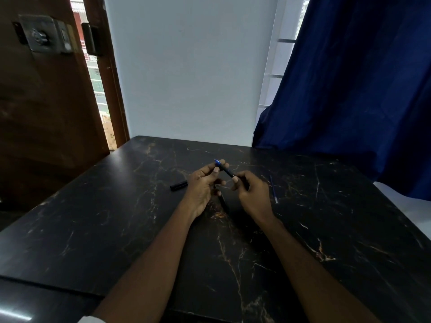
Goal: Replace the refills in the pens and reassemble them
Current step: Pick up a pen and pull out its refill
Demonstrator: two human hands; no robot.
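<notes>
Grip's two-handed: left hand pinches the blue-tipped end of the slim black plastic pen, right hand holds its barrel, axis running straight between them.

Two long arms show, and both are bare all the way down to the wrists; the left hand and the right hand are bare too, with short nails; a small bit of white sleeve peeks in at the bottom edge, by the left arm.

two hands — one pen, one barrel, one cap, one refill
</notes>
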